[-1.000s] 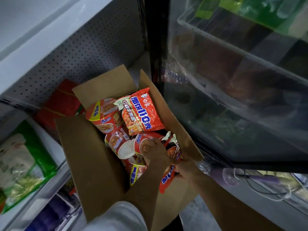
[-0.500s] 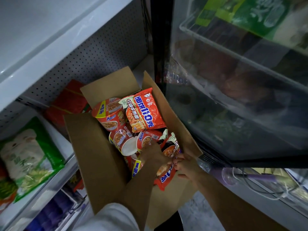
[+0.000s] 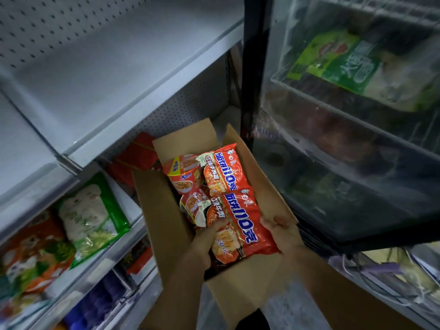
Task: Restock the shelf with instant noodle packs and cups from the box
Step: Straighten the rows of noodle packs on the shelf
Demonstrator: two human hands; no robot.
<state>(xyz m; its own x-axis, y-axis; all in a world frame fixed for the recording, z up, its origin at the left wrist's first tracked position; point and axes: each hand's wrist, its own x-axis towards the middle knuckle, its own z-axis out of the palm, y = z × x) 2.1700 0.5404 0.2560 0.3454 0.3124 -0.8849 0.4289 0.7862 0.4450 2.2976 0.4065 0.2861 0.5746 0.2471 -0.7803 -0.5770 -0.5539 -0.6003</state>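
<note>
Your left hand [image 3: 202, 241] curls round the near left edge of a red noodle pack [image 3: 238, 225], fingers wrapped over its printed face, while your right hand [image 3: 281, 231] cups the pack's right edge with the fingers bent over it; together they hold the pack by its two long sides, which looks like the sensible grip for a soft, crinkly bag that would sag if taken by one corner. The pack lies face up and slightly tilted, just above the other stock at the near end of the cardboard box [image 3: 162, 225], so it seems to be on its way out and not yet clear of the flaps. Just beyond it, touching its far edge, a second red pack [image 3: 222, 172] lies on top of the pile, and to the left of both sit noodle cups [image 3: 183, 177] on their sides, one tucked partly under the held pack. The box stands open with its flaps up, wedged between the shelving unit on your left and a glass-fronted cooler [image 3: 345, 139] on your right, which keeps it close at hand. Above and left, the bare white shelf [image 3: 107, 79] looks like the likely place for this pack; the shelf below it already carries a green bag [image 3: 92, 210] and other goods.
</note>
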